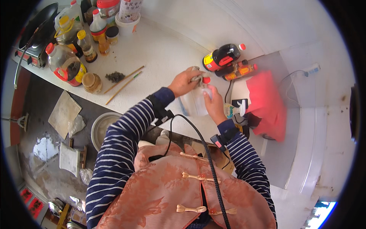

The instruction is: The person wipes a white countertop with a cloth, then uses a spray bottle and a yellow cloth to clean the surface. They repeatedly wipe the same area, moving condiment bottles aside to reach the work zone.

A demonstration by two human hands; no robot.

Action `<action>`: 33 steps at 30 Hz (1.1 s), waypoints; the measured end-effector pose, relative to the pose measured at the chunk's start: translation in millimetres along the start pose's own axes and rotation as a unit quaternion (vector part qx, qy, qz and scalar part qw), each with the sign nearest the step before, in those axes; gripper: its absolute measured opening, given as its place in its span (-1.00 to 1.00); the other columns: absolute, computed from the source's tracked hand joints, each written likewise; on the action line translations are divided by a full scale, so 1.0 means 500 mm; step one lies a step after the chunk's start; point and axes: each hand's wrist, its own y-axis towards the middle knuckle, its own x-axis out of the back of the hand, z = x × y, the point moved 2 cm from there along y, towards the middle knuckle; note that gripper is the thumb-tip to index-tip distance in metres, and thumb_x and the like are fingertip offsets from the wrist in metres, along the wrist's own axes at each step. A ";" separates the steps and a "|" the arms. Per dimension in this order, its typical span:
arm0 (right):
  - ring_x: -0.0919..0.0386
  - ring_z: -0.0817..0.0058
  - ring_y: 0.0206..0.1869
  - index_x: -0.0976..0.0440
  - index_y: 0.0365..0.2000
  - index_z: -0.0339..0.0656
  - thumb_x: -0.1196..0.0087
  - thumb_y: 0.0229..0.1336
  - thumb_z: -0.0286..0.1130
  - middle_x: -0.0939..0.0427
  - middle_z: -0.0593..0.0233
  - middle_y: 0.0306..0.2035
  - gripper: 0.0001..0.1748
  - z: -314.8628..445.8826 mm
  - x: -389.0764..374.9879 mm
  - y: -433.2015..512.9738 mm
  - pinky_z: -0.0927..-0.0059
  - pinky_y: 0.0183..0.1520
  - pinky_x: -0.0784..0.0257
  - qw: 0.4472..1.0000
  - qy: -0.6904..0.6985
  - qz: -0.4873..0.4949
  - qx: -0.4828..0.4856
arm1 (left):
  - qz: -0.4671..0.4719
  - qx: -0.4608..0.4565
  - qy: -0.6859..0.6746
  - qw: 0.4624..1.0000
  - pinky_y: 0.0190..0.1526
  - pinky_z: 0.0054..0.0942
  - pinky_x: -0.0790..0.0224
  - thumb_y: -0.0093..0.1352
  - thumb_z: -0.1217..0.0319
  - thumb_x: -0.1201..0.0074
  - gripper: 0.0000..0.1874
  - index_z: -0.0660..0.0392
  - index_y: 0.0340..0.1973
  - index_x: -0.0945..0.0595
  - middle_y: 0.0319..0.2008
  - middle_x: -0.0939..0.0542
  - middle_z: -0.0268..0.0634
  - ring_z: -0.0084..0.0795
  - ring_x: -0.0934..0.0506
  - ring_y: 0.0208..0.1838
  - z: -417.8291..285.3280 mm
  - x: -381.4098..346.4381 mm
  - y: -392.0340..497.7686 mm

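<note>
Above the near edge of the white countertop [160,57], my left hand [184,81] holds a greyish cloth [198,78] at the neck of a translucent plastic bottle [197,100] with a red cap [206,80]. My right hand [213,101] grips the bottle's upper part from the other side. The bottle's lower part looks pale and its outline is blurred. To the left of my hands, a pair of wooden chopsticks [124,79] lies beside a dark steel-wool-like scourer [114,76].
Several sauce and oil bottles [66,65] crowd the counter's left, near a wok [38,23] on a stove. Beyond my hands are dark sauce bottles [221,58]. A spray bottle [234,110] and a red bag [267,106] sit at right. A metal basin [98,128] is below the counter.
</note>
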 end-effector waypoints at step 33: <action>-0.52 0.09 0.22 -0.36 0.27 -0.16 -0.14 0.24 -0.61 -0.43 -0.06 0.19 -0.41 0.020 0.027 0.101 0.10 0.29 -0.49 0.965 0.168 -0.079 -0.186 | -0.024 0.192 0.104 0.975 0.21 -0.18 -0.45 0.48 0.34 -0.16 -0.55 0.05 0.28 -0.55 0.04 -0.60 0.05 0.00 -0.59 0.12 0.047 0.229 -0.193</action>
